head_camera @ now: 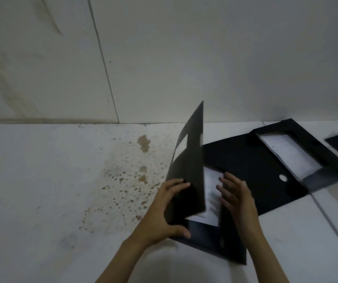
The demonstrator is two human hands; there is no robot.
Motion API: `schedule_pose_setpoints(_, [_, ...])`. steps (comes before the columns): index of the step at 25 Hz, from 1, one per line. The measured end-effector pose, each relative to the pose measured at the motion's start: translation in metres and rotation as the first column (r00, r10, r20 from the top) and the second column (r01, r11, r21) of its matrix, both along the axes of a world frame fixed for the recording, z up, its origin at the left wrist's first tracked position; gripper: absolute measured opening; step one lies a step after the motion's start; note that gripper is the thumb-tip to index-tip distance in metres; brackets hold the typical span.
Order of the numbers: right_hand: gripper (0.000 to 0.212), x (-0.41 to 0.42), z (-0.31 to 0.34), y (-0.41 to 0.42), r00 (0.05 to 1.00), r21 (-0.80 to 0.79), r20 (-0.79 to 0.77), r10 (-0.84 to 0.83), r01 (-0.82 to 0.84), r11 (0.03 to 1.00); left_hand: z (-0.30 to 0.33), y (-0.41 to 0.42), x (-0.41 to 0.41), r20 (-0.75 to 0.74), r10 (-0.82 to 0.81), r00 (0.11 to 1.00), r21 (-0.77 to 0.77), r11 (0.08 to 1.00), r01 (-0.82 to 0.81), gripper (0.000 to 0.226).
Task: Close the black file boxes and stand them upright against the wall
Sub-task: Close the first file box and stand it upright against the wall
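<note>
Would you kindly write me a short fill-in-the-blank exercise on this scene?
1. The left hand grips the raised ___ of the near box.
2. The papers in the near box are ___ in colour.
3. The far box lies ___ on the table, not closed.
4. Brown stains mark the table to the ___ of the boxes.

Missing words: lid; white; open; left
</note>
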State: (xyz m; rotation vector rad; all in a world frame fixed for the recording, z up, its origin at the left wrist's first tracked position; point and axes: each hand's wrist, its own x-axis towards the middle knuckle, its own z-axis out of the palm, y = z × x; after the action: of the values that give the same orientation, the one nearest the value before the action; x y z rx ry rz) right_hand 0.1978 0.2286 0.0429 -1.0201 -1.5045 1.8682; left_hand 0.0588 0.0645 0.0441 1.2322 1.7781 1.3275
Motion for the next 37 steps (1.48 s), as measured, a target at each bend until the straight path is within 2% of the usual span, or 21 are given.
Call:
schedule_pose_setpoints(1, [0.047, 0.009, 0.005, 0.008, 0.998, -0.070, -0.045, -0.035, 0.032, 0.997, -0.004, 0.008, 0.006, -0.004, -0.085, 0.996, -0.059, 0.995, 0.085, 0.091])
schedule_pose_setpoints(3, [0.052, 0.027, 0.007, 0.022, 0.991, -0.196, -0.095, -0.094, 0.074, 0.978, -0.014, 0.023, 0.017, -0.036, -0.196, 0.980, -0.176, 0.967, 0.187, 0.084])
schedule_pose_setpoints(5, [0.054, 0.043, 0.003, 0.031, 0.990, -0.254, -0.087, -0.114, 0.089, 0.963, -0.030, 0.042, 0.025, -0.093, -0.193, 0.977, -0.280, 0.947, 0.160, 0.063])
schedule_pose_setpoints(7, [0.046, 0.056, -0.009, 0.035, 0.995, -0.244, 0.014, -0.094, 0.095, 0.965, -0.049, 0.057, 0.029, -0.238, -0.176, 0.955, -0.391, 0.918, 0.072, 0.060])
schedule_pose_setpoints(10, [0.037, 0.069, -0.033, 0.038, 0.975, -0.052, 0.219, -0.043, 0.055, 0.997, -0.076, 0.069, 0.035, -0.446, -0.229, 0.865, -0.482, 0.876, -0.016, 0.073])
schedule_pose_setpoints(12, [0.042, 0.076, -0.053, 0.040, 0.952, 0.112, 0.307, 0.018, -0.055, 0.992, -0.097, 0.069, 0.040, -0.622, -0.240, 0.745, -0.459, 0.883, -0.098, 0.066])
schedule_pose_setpoints(14, [0.047, 0.081, -0.071, 0.041, 0.896, 0.283, 0.442, 0.044, -0.185, 0.941, -0.112, 0.068, 0.045, -0.720, -0.257, 0.644, -0.468, 0.865, -0.178, 0.062])
schedule_pose_setpoints(17, [0.064, 0.081, -0.085, 0.036, 0.773, 0.368, 0.623, 0.119, -0.424, 0.827, -0.120, 0.069, 0.048, -0.721, -0.238, 0.651, -0.469, 0.859, -0.205, 0.062])
schedule_pose_setpoints(20, [0.072, 0.079, -0.092, 0.031, 0.715, 0.432, 0.695, 0.080, -0.504, 0.748, -0.118, 0.068, 0.049, -0.716, -0.185, 0.673, -0.404, 0.897, -0.182, 0.067])
schedule_pose_setpoints(22, [0.073, 0.079, -0.096, 0.030, 0.664, 0.486, 0.748, 0.005, -0.552, 0.677, -0.115, 0.072, 0.048, -0.610, -0.073, 0.789, -0.380, 0.901, -0.211, 0.078])
schedule_pose_setpoints(23, [0.075, 0.079, -0.100, 0.032, 0.636, 0.519, 0.770, -0.050, -0.578, 0.630, -0.114, 0.075, 0.048, -0.578, 0.042, 0.815, -0.358, 0.885, -0.299, 0.084])
schedule_pose_setpoints(24, [0.076, 0.079, -0.101, 0.036, 0.595, 0.524, 0.800, -0.082, -0.624, 0.579, -0.110, 0.079, 0.046, -0.553, 0.192, 0.811, -0.336, 0.839, -0.428, 0.087])
schedule_pose_setpoints(26, [0.071, 0.079, -0.097, 0.041, 0.499, 0.498, 0.854, -0.145, -0.704, 0.506, -0.104, 0.081, 0.036, -0.499, 0.417, 0.760, -0.378, 0.685, -0.623, 0.084])
schedule_pose_setpoints(28, [0.066, 0.075, -0.087, 0.044, 0.454, 0.468, 0.879, -0.149, -0.758, 0.454, -0.102, 0.079, 0.027, -0.462, 0.493, 0.737, -0.459, 0.578, -0.674, 0.088])
schedule_pose_setpoints(29, [0.064, 0.072, -0.083, 0.047, 0.474, 0.481, 0.870, -0.135, -0.757, 0.442, -0.102, 0.079, 0.023, -0.436, 0.507, 0.744, -0.496, 0.555, -0.668, 0.091])
schedule_pose_setpoints(30, [0.060, 0.069, -0.079, 0.052, 0.517, 0.510, 0.848, -0.119, -0.733, 0.449, -0.103, 0.079, 0.019, -0.412, 0.509, 0.756, -0.522, 0.548, -0.654, 0.092])
schedule_pose_setpoints(31, [0.054, 0.066, -0.075, 0.059, 0.576, 0.514, 0.816, -0.036, -0.697, 0.499, -0.103, 0.079, 0.016, -0.388, 0.511, 0.767, -0.543, 0.546, -0.638, 0.091])
schedule_pose_setpoints(32, [0.046, 0.064, -0.072, 0.067, 0.653, 0.502, 0.755, 0.061, -0.634, 0.589, -0.103, 0.078, 0.013, -0.363, 0.521, 0.772, -0.555, 0.545, -0.629, 0.091])
schedule_pose_setpoints(34, [0.033, 0.063, -0.067, 0.079, 0.769, 0.451, 0.630, 0.111, -0.479, 0.753, -0.103, 0.076, 0.007, -0.268, 0.563, 0.782, -0.569, 0.563, -0.600, 0.097])
schedule_pose_setpoints(35, [0.036, 0.063, -0.066, 0.082, 0.811, 0.408, 0.576, 0.100, -0.392, 0.824, -0.103, 0.074, 0.005, -0.226, 0.577, 0.785, -0.578, 0.569, -0.585, 0.096])
schedule_pose_setpoints(37, [0.050, 0.058, -0.064, 0.079, 0.855, 0.223, 0.506, 0.112, -0.255, 0.941, -0.102, 0.069, 0.001, -0.168, 0.606, 0.778, -0.590, 0.570, -0.572, 0.089])
